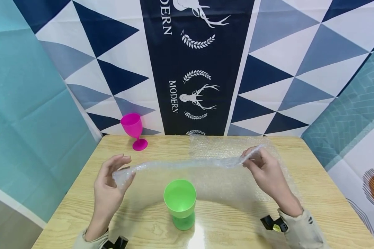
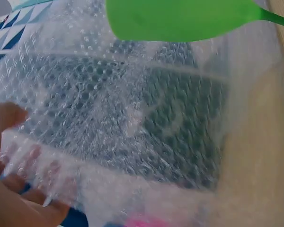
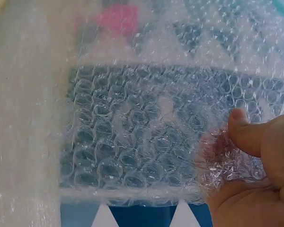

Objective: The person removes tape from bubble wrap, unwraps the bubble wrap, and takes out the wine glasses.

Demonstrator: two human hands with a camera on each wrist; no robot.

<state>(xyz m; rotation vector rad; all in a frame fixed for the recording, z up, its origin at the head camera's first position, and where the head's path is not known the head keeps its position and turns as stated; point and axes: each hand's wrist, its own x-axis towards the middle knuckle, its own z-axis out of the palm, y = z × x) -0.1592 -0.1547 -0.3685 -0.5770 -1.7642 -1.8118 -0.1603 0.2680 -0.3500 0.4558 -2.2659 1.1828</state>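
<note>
Both hands hold up a clear sheet of bubble wrap (image 1: 187, 164) by its upper corners, so that it hangs upright across the table. My left hand (image 1: 107, 192) grips the left corner, thumb in front and fingers behind the film. At the other corner, my right hand (image 1: 265, 173) pinches the edge between thumb and fingers. A green plastic goblet (image 1: 180, 199) stands upright between the hands, on the near side of the sheet. In the right wrist view the bubbles (image 3: 146, 127) show clearly, and a pink goblet (image 3: 118, 20) is blurred behind them.
The pink goblet (image 1: 133, 125) stands at the table's back left. More bubble wrap (image 1: 218, 143) lies flat at the back right; whether it joins the raised sheet I cannot tell. Patterned cloth (image 1: 202, 69) hangs behind the wooden table (image 1: 318, 180).
</note>
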